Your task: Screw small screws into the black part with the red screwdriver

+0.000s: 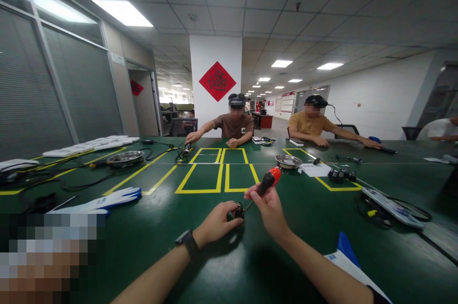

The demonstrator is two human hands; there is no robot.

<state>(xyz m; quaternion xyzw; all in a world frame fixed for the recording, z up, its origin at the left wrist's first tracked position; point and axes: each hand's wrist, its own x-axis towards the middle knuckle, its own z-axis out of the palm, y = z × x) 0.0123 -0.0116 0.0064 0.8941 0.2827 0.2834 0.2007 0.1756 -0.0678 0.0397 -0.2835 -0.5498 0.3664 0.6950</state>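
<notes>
My right hand [271, 212] is closed around the black and red handle of a screwdriver [269, 181]. The handle tilts up to the right, and the thin shaft slants down to the left. Its tip meets or lies right beside a small dark cylindrical part [239, 208] with a shiny top. Thumb and fingers of my left hand [219, 222] grip this part just above the green table [171, 266]. The exact contact of tip and part is too small to make out.
Yellow tape rectangles [198, 192] mark the table ahead. Metal bowls [288, 161], [125, 159] stand farther off. Several black parts [341, 175] sit right, near a power strip [391, 206]. Gloves [103, 200] lie left and near my right forearm. Two people sit opposite; one reaches for a dark object [186, 149].
</notes>
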